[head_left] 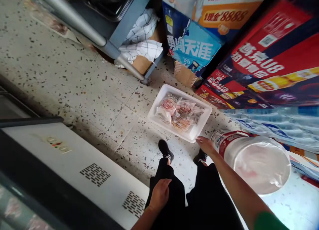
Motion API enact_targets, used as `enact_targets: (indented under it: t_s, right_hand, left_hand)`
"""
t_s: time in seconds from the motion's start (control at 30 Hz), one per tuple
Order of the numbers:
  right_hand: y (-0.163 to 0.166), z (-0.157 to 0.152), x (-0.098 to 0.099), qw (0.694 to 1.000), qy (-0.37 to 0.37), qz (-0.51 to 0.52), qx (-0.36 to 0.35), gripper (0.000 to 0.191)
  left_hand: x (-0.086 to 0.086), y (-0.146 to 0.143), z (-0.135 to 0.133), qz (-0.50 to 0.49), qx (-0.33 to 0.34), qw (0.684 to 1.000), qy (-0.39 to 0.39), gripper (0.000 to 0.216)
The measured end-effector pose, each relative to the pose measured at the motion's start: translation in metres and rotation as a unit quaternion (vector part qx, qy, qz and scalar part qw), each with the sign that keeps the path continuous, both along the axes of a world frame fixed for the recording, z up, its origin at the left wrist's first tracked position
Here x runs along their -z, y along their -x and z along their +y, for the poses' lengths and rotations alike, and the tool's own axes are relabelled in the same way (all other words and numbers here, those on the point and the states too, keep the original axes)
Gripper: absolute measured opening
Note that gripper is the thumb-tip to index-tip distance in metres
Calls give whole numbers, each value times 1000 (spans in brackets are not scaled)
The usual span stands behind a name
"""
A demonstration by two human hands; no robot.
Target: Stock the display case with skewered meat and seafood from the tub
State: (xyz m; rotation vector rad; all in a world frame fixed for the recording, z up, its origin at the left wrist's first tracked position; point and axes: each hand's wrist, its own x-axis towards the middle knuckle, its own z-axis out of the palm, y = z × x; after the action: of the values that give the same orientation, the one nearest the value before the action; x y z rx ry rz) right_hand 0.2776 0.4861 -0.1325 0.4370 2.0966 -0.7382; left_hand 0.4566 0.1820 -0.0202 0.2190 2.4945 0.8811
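A white foam tray (156,108) lies on the speckled floor ahead of my feet, holding several clear packets of red meat (178,112). My right hand (205,144) reaches down to the tray's near right corner, fingers stretched out and touching or just short of the rim. My left hand (159,194) rests on my left thigh, fingers curled loosely over the black trouser leg, holding nothing. My black shoes stand just behind the tray.
A large clear water jug (251,157) lies at my right. Stacked red and blue drink cartons (269,64) line the right side. A white chest freezer (74,167) fills the lower left. A grey metal cart with checked cloth (142,40) stands behind.
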Motion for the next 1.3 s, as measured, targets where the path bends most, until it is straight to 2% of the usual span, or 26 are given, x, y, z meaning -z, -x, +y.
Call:
enact_targets:
  t_s: [0.07,0.13,0.2,0.27,0.33,0.4,0.47,0.53,0.6,0.67,0.8,0.87,0.9,0.93,1.0,1.07,1.13,1.2,1.3]
  right_hand:
    - [30,-68,64,998,21,-28,-42,37]
    - [49,-117,121,996,24,-50,-70,48]
    - [59,-146,166,994,9,-78,-78,55]
    - [63,-162,194,991,-15,-111,-77,55]
    - [64,-170,208,987,-32,-136,-76,52]
    - [67,-175,211,985,-30,-146,-83,44]
    - [74,-177,205,985,-6,-148,-92,30]
    - [82,-175,188,984,36,-148,-95,21]
    - [90,-167,158,982,86,-148,-86,24]
    - [95,-151,113,977,136,-147,-70,27]
    - [92,-107,-13,968,208,-132,-58,39]
    - [86,-88,-79,953,278,-116,-27,44]
    - [82,-80,-110,941,320,-112,-20,46]
    - [78,-75,-138,932,346,-103,-22,47]
    - [71,-70,-189,920,384,-72,-36,47]
    - [62,-73,-234,903,422,-63,-46,46]
    - [53,-80,-278,879,465,-77,-67,48]
    - [42,-83,-320,858,498,-76,-102,48]
    - [25,-80,-380,841,519,-58,-144,47]
  left_hand:
    - [0,1,-8,7,-37,999,6,40]
    - [0,2,-17,11,-79,997,12,41]
    - [0,2,-28,10,-111,994,11,43]
    - [0,0,-38,1,-135,991,8,43]
    - [0,-4,-46,-16,-156,988,4,42]
    - [0,-7,-50,-31,-174,984,-3,40]
    - [0,-7,-49,-34,-190,981,-10,38]
    - [1,-7,-44,-29,-202,979,-10,35]
    - [4,-9,-37,-25,-207,978,-9,33]
    - [9,-16,-29,-28,-215,976,-14,32]
    - [15,-28,-13,-60,-266,961,-49,28]
    - [7,-17,-6,-52,-333,940,-58,28]
    - [-2,-4,-2,-34,-374,925,-57,28]
    - [-16,14,2,-4,-412,910,-53,29]
    - [-57,59,11,87,-455,885,-46,30]
    - [-112,107,22,213,-427,877,-51,33]
    - [-173,142,37,314,-368,874,-35,45]
    - [-228,158,55,372,-345,861,33,46]
    - [-298,145,78,403,-337,836,157,28]
